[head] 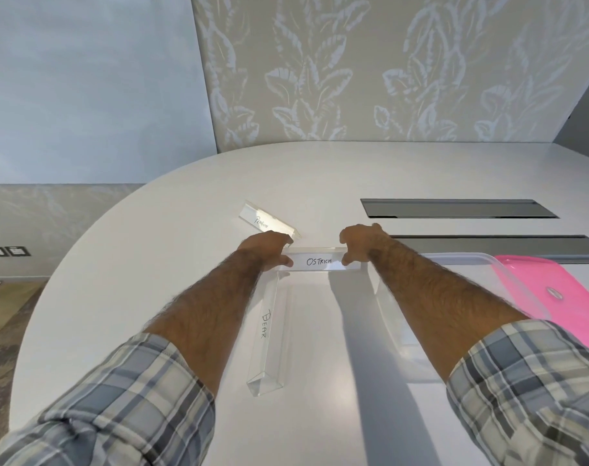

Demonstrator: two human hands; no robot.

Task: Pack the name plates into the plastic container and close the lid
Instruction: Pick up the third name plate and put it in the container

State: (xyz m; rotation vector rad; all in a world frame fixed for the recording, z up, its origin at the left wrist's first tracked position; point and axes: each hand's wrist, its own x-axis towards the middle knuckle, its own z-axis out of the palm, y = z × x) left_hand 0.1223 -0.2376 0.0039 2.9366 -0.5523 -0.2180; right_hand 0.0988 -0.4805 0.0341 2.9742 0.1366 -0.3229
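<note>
Three clear acrylic name plates are on the white table. The one marked OSTRICH (319, 261) lies crosswise in the middle, gripped at its left end by my left hand (266, 247) and at its right end by my right hand (362, 242). The plate marked BEAR (265, 334) lies lengthwise toward me, just below the left hand. The plate marked PENGUIN (263, 220) sits angled beyond the left hand. A clear plastic container (481, 257) stands to the right, partly behind my right forearm. Its pink lid (562, 290) lies beside it at the far right.
Two long dark cable slots (458, 208) (508, 245) run across the table (172, 250) behind the container. The table's rounded edge curves along the left. A patterned wall stands behind the table.
</note>
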